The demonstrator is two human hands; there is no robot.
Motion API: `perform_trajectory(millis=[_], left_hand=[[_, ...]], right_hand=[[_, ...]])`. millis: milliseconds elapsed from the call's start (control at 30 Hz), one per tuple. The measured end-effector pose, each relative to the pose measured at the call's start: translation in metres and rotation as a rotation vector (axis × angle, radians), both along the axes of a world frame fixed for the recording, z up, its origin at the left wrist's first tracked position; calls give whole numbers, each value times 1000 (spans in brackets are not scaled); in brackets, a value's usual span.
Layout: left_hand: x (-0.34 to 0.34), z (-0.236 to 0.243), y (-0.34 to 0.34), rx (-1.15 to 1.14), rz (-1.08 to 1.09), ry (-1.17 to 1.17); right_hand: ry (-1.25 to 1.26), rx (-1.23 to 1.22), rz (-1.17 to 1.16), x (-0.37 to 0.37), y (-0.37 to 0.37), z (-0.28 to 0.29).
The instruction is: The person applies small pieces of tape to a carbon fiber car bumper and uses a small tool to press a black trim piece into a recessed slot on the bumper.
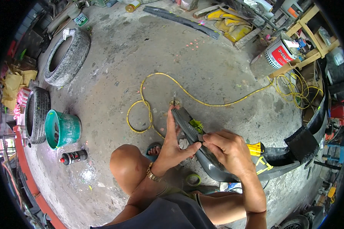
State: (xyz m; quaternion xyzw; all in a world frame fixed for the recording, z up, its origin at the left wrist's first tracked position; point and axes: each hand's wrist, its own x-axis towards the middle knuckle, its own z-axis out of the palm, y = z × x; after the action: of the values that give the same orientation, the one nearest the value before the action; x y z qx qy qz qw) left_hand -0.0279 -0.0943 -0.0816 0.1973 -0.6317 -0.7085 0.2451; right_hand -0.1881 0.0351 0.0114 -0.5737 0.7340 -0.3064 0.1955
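A dark curved car bumper (pixel 210 166) lies across in front of me, its near end raised between my hands. My left hand (pixel 172 143) steadies that end, fingers along its outer edge and thumb stretched toward its inner side. My right hand (pixel 230 150) is closed in a pinch at the bumper's inner edge, close to the left thumb. What the right fingers hold is too small and hidden to make out. Yellow-green tape (pixel 196 125) sticks to the bumper just ahead of the fingers. A yellow tool (pixel 256 149) rests on the bumper to the right.
Black mesh (pixel 302 144) hangs over the bumper's right part. A yellow hose (pixel 218 105) loops over the concrete floor. At left stand a green bucket (pixel 70 129), a spray can (pixel 73 157) and two tires (pixel 74 57). A tape roll (pixel 193 179) lies by my feet; a large tin (pixel 273 59) stands far right.
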Motion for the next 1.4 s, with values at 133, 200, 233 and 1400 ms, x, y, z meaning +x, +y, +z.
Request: perform_trajectory(millis=[133,200,233,1400], left_hand=[[1,-2,-1,19,-5,-5],[1,-1,-1,22,-8,-7],[1,1,-1,23,-7,-8],[2,0,0,-18,11,-3]], right_hand=[[153,-54,65,-1,2,-15],[203,-93,88,-3,3,-18],[251,-139,105,-5,3,-19],[216,-277,32,4,5,-32]])
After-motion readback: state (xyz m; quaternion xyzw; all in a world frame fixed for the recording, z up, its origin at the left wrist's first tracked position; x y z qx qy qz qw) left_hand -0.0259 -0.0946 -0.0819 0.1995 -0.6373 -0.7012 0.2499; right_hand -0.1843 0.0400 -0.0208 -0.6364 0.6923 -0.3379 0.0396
